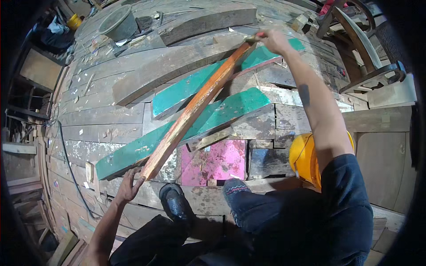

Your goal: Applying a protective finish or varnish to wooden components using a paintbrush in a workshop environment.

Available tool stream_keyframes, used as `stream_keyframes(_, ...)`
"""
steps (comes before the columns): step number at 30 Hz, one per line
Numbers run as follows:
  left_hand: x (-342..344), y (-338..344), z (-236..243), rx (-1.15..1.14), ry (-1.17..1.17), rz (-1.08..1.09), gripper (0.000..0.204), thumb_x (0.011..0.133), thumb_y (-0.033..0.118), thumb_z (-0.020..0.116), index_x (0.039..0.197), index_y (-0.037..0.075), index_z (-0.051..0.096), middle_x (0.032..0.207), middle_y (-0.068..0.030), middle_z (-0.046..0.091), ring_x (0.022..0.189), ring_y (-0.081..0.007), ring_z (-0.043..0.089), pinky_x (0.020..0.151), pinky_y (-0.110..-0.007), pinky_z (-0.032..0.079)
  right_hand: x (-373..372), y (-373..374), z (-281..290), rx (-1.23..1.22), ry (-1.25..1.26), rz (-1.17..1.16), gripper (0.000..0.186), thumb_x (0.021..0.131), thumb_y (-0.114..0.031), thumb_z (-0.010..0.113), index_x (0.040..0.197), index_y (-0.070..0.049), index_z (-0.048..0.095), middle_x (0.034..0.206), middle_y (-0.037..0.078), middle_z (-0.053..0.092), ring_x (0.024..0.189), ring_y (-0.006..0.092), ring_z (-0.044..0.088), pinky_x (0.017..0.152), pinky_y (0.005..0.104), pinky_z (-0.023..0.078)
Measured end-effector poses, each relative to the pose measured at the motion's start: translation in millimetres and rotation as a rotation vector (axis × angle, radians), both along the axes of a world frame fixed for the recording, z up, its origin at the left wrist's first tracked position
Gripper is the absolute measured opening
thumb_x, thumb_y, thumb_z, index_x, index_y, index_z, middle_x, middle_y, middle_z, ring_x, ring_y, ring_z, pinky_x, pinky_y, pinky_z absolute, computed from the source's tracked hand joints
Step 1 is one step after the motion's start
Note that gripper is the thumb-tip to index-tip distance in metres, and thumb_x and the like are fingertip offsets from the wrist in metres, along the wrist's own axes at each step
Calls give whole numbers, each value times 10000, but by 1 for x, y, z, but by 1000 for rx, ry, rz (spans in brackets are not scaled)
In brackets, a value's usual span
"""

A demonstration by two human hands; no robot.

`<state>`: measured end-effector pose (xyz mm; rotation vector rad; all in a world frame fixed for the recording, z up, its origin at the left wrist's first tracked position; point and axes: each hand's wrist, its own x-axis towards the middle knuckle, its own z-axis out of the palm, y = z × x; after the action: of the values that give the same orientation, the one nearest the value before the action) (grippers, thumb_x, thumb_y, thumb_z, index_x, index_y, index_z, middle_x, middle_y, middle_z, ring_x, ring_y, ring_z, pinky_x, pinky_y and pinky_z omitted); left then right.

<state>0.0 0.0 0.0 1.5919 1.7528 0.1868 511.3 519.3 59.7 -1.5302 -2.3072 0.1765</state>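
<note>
A long beam, orange along much of its top and pale where scraped, lies diagonally across two teal-painted beams on the floor. My left hand has its fingers round the near, lower end of the orange beam. My right hand is closed at its far, upper end, where a small red piece shows by the fingertips; what that is I cannot make out. A heavy weathered curved beam lies behind the teal pieces.
Another curved beam and a grey tub lie at the back. A yellow bucket stands by my right leg, near wooden furniture. A hose runs along the left. A pink board is set in the floor by my feet.
</note>
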Motion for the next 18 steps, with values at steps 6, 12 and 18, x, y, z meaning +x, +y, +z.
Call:
stream_keyframes(6,0,-6,0,116,42,-51,552,967,323,611,1341,-60,477,1316,-301,524,1238,-469,486,1069,-490,374,-44,-55,1,114,-100,334,253,896,-222,550,1060,-143,725,905,203,702,873,398,666,771,471,519)
stream_keyframes(12,-11,8,-11,128,112,-135,625,952,383,604,1350,-85,484,1394,-328,466,1311,-457,437,1117,-482,340,-111,-133,28,-62,-122,512,298,945,-333,566,1042,-90,709,915,219,686,865,400,655,752,472,499)
stream_keyframes(18,3,-1,11,60,236,-128,633,1019,466,441,1400,-40,464,1421,-288,463,1327,-439,422,1126,-468,335,-180,-226,45,-90,60,729,244,923,-275,632,959,-41,693,880,196,691,832,388,659,737,445,502)
